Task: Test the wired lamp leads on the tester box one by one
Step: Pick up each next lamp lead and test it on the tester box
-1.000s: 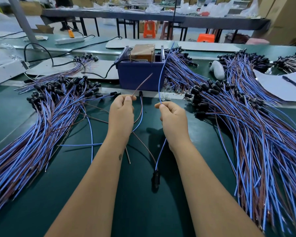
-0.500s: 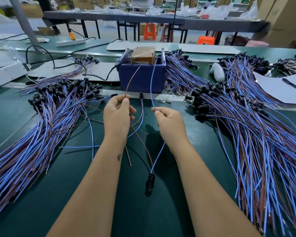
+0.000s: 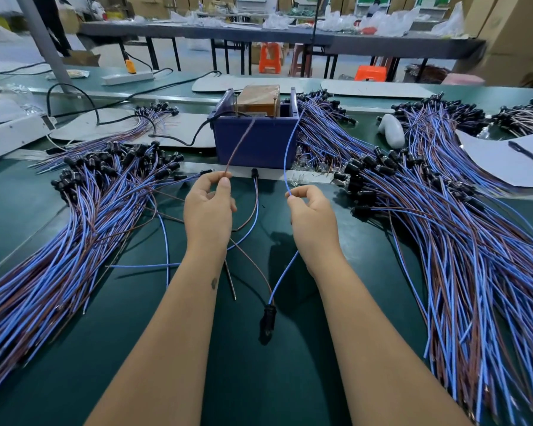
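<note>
A blue tester box (image 3: 256,142) with a brown block inside stands at the middle of the green bench. My left hand (image 3: 208,207) pinches a brown lead (image 3: 239,146) whose free end reaches up to the box's top edge. My right hand (image 3: 313,215) pinches the blue lead (image 3: 288,155) of the same lamp, its tip near the box's right corner. Both leads run down between my forearms to a black lamp holder (image 3: 267,318) hanging just over the bench.
Large bundles of blue and brown lamp leads lie at the left (image 3: 59,241) and right (image 3: 459,241). A few loose leads (image 3: 253,204) lie between my hands. White sheets with a pen (image 3: 530,155), a white object (image 3: 391,130) and a black power cable (image 3: 179,142) sit near the box.
Both hands have moved the two lead ends toward the tester box, so the tips now reach its top. The black lamp holder has swung slightly left.
</note>
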{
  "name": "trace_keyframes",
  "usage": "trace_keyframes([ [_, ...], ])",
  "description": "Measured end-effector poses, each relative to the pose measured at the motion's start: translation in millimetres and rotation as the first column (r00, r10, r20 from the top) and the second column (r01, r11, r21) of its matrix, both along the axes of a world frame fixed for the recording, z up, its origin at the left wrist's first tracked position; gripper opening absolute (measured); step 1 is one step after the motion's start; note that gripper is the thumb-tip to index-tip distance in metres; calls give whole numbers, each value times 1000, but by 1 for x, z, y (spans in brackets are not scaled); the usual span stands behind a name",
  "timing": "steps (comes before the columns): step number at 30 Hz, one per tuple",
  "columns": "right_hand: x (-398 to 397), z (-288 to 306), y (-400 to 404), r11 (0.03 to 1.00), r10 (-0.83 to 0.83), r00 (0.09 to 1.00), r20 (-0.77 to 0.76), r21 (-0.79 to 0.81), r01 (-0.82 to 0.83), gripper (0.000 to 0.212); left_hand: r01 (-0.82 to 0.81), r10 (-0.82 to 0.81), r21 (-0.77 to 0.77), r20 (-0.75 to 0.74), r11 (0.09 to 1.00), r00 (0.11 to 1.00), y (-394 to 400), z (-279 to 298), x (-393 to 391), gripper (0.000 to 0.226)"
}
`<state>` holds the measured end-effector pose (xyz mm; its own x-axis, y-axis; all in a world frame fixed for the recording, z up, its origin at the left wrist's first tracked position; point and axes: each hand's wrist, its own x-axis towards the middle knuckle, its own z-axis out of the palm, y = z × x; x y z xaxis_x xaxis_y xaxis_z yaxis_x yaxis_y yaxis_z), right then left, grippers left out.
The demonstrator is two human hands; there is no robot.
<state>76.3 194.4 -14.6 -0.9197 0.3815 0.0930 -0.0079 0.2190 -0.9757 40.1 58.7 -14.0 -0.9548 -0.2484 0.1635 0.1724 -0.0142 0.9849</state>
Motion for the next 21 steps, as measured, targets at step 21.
trace_keyframes([
  [21,-2,-5,2,998,-6,998,-62,55,10,19,36,-32,137,-35,990,999,1,0,-4,19],
])
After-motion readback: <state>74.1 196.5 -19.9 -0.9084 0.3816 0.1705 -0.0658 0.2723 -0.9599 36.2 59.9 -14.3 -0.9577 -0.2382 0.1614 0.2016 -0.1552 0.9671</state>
